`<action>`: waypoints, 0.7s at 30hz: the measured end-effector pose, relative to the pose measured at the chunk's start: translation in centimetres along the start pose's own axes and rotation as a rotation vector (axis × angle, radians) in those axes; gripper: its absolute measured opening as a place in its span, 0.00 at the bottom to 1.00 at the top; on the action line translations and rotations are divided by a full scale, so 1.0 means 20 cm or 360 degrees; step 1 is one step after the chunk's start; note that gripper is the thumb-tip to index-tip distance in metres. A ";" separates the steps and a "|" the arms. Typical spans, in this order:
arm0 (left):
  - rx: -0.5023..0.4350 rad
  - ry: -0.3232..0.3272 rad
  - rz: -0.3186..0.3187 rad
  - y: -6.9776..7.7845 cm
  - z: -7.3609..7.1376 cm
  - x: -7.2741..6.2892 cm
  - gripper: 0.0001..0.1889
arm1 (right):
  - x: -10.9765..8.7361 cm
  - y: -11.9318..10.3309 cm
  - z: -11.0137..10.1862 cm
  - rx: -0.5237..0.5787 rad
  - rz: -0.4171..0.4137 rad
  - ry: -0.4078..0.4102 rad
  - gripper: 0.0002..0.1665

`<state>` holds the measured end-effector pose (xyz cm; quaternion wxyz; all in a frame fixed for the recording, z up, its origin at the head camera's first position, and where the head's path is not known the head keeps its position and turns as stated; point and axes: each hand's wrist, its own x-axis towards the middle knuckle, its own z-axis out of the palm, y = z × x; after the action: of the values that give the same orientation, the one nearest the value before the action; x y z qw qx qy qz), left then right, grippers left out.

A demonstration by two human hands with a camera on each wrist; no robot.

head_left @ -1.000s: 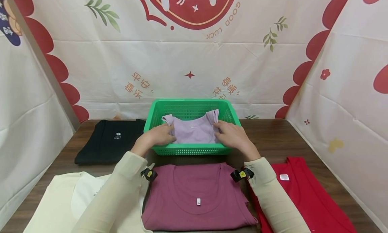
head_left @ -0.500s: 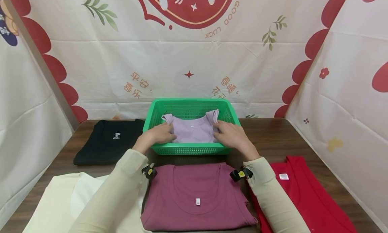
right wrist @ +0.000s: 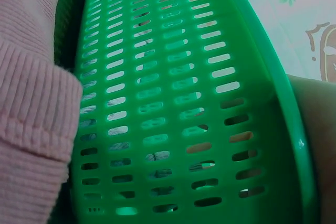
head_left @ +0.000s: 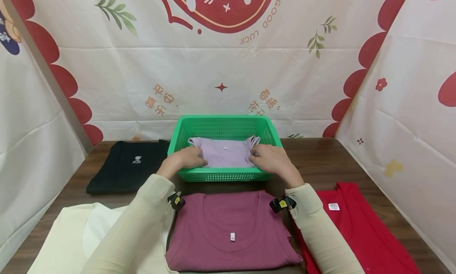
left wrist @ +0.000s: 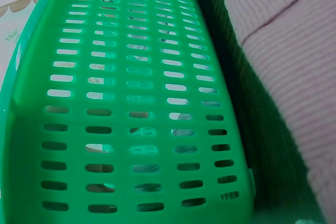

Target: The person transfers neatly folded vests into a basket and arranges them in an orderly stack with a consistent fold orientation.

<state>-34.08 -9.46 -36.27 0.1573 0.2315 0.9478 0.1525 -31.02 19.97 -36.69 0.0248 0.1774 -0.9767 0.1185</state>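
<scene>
A lavender shirt point(head_left: 228, 154) lies in the green plastic basket point(head_left: 228, 174), its small neck label showing. My left hand point(head_left: 185, 157) reaches over the left front of the rim and grips the shirt's left side with curled fingers. At the opposite side my right hand point(head_left: 268, 157) grips the shirt's bunched right edge. Its fingertips are partly hidden in the fabric. The left wrist view shows the slotted basket wall point(left wrist: 121, 87) and pinkish ribbed fabric point(left wrist: 286, 40). Similar ribbed fabric point(right wrist: 31, 98) and the wall fill most of the right wrist view.
A folded mauve shirt point(head_left: 228, 222) lies in front of the basket. To the left are a black garment point(head_left: 128, 167) and cream garments point(head_left: 67, 234). A red garment point(head_left: 363, 234) lies at right on the wooden table point(head_left: 306, 155). A printed curtain point(head_left: 199, 68) hangs behind.
The lavender shirt's neckline and shoulders have sunk lower into the basket and folded flatter. My right fingers look more curled. Both hands otherwise stay at nearly the same places.
</scene>
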 end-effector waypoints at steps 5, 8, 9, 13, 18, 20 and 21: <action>-0.0004 -0.0007 -0.0020 0.01 0.00 0.00 0.14 | -0.01 0.00 0.01 0.0001 0.0030 -0.0012 0.25; -0.0014 -0.0011 -0.0043 0.00 0.00 0.00 0.14 | -0.01 0.00 0.01 0.0001 0.0041 0.0003 0.25; -0.0015 -0.0013 -0.0051 0.00 0.00 0.00 0.14 | -0.01 0.00 0.01 0.0007 0.0042 0.0012 0.25; -0.0010 -0.0021 -0.0072 0.01 0.00 0.00 0.14 | -0.01 0.00 0.02 0.0034 0.0033 0.0041 0.23; 0.0014 -0.0028 -0.0061 0.01 0.01 0.00 0.15 | -0.01 0.00 0.02 0.0030 0.0022 0.0032 0.22; 0.0014 -0.0028 -0.0058 0.01 0.01 0.00 0.22 | -0.01 0.00 0.02 0.0021 0.0015 0.0021 0.22; 0.0014 -0.0027 -0.0057 0.01 0.01 0.00 0.26 | -0.01 0.00 0.02 0.0019 0.0014 0.0017 0.22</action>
<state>-33.92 -9.33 -36.35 0.1669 0.2164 0.9512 0.1434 -30.83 20.01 -37.06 0.0284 0.1725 -0.9766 0.1254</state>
